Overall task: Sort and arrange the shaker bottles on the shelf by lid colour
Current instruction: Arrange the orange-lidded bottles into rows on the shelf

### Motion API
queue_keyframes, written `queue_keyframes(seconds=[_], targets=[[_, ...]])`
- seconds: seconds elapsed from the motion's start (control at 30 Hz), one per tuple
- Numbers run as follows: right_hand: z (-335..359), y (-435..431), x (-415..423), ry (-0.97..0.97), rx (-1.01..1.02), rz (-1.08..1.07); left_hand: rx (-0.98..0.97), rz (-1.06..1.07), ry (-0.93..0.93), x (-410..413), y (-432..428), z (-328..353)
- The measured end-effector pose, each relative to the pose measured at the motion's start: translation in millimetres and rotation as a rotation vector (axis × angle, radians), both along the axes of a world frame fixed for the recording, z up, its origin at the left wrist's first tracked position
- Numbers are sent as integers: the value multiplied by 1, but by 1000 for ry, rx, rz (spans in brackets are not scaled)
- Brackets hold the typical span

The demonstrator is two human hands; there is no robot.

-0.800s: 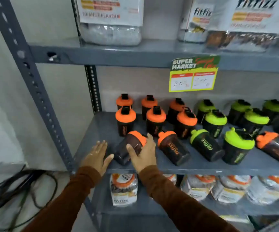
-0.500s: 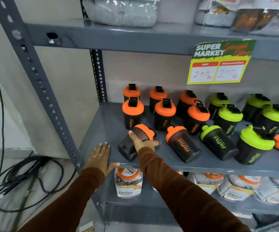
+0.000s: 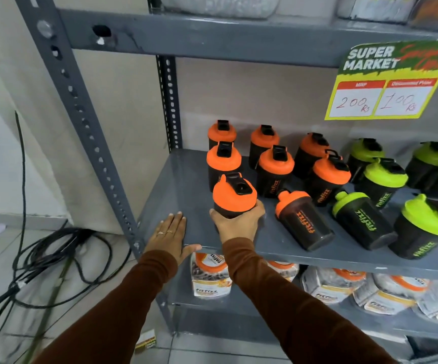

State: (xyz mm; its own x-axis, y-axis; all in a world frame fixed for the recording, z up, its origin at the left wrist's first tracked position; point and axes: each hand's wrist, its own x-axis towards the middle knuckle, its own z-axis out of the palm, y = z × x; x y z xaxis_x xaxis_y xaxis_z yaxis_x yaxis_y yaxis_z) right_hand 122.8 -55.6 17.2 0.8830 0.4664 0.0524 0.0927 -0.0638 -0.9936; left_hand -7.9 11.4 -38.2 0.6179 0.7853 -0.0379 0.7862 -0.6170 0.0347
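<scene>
Grey steel shelf is carrying dark shaker bottles, six orange-lidded ones standing upright in two rows at the back left and green-lidded ones sitting to their right (one of these is lying on its side at the front). Another orange-lidded bottle is lying tipped over near the front edge, just right of the right hand, whose fingers are wrapping closed around the body of an upright orange-lidded shaker. Beside it the left hand is resting flat on the shelf, fingers spread and holding nothing.
</scene>
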Motion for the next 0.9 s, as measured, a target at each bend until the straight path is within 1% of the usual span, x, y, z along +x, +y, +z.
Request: queue_keyframes(seconds=[0.2,0.27,0.3,0.37,0.43,0.5,0.53,0.6,0.63,0.67,0.7,0.73,0.8,0.83,0.9], targets=[[-14,2,2,-38,-9,76,22,2,-14,0,3,-4],[-18,-3,6,-80,-88,140,22,7,2,0,1,-2],[-20,-9,8,-134,-151,189,15,10,9,1,1,-2],[-19,-23,17,-314,-269,259,18,22,7,1,1,-3],[-13,-36,28,-563,-394,234,30,20,-7,0,1,-5],[-4,-44,41,-814,-560,131,17,13,-14,1,1,-6],[0,-45,50,-900,-634,50,12,15,-19,1,1,-6],[5,-46,68,-1023,-780,-179,3,17,-29,1,1,-6],[7,-48,76,-1049,-862,-293,1,19,-34,1,1,-6],[10,-53,82,-1040,-925,-360,2,20,-36,2,1,-6],[12,-57,89,-1002,-940,-352,5,22,-40,2,2,-5],[14,-61,93,-927,-939,-302,6,26,-44,2,2,-6],[14,-68,97,-881,-1007,-276,5,30,-30,2,2,-6],[11,-69,100,-864,-1008,-252,4,33,-25,2,2,-6],[1,-67,105,-777,-852,-89,3,45,-19,2,1,-5]])
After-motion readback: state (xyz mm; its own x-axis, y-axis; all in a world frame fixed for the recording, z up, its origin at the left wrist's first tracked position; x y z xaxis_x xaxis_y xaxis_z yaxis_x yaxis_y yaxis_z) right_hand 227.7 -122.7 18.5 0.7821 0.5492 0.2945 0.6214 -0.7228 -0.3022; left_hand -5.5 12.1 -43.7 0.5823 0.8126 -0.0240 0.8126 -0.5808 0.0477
